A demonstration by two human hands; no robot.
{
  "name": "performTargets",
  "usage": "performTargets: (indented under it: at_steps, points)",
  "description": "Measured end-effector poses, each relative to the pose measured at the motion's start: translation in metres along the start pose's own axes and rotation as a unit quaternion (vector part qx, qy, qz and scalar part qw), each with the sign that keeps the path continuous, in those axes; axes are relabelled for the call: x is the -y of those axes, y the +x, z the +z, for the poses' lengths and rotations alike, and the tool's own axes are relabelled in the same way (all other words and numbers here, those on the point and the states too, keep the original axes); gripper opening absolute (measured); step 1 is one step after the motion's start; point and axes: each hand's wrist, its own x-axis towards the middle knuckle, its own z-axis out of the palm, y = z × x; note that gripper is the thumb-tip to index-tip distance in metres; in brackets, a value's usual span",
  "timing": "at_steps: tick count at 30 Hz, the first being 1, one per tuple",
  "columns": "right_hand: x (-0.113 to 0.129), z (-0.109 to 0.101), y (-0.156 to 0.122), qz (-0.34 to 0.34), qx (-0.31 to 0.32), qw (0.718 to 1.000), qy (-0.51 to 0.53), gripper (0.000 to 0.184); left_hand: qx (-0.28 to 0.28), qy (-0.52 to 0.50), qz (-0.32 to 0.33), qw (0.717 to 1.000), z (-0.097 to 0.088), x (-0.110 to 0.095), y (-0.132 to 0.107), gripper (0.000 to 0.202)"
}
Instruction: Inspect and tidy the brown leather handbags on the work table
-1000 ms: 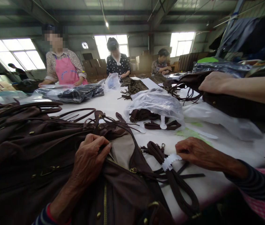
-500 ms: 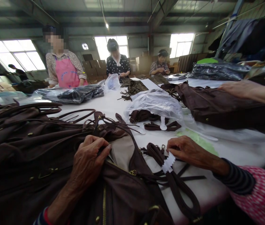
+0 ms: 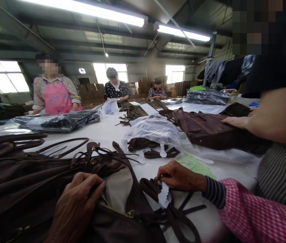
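Observation:
A dark brown bag lies in front of me, its brass-zipped mouth partly open over a beige lining. My left hand is closed on the edge of that opening, fingers bent over the fabric and thumb at the inner side. To the right of the opening, my right hand pinches the upper end of a folded brown strap. A white jagged-edged band wraps the strap's middle. Its looped end hangs toward me. The right fingertips are partly hidden behind the strap.
Clear plastic covers more bundled straps mid-table. At right, a co-worker's hand rests on another brown bag. Plastic-wrapped dark goods lie at left. Several people work across the white table.
My view has tilted upward, bringing ceiling lights and more of the right-hand co-worker into sight. Both my hands keep their holds on the bag and the strap.

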Motion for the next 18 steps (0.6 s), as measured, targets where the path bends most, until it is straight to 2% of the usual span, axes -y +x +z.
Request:
performTargets:
  at_steps: [7, 11, 14, 18]
  points:
    - [0.013, -0.007, -0.001, 0.031, 0.019, 0.998, 0.044, 0.018, 0.001, 0.007, -0.001, 1.0, 0.003, 0.004, 0.001, 0.033]
    - [0.02, -0.006, 0.006, 0.015, 0.035, 0.999, 0.019, 0.029, 0.002, 0.005, 0.002, 1.0, 0.006, 0.01, 0.001, 0.032]
    - [0.022, -0.002, 0.009, 0.012, 0.046, 0.999, -0.003, 0.027, 0.006, 0.007, -0.004, 1.0, 0.007, 0.012, 0.0, 0.032]
    - [0.021, 0.001, 0.009, 0.021, -0.009, 1.0, -0.017, 0.021, 0.008, 0.002, -0.003, 1.0, 0.007, 0.013, 0.001, 0.032]
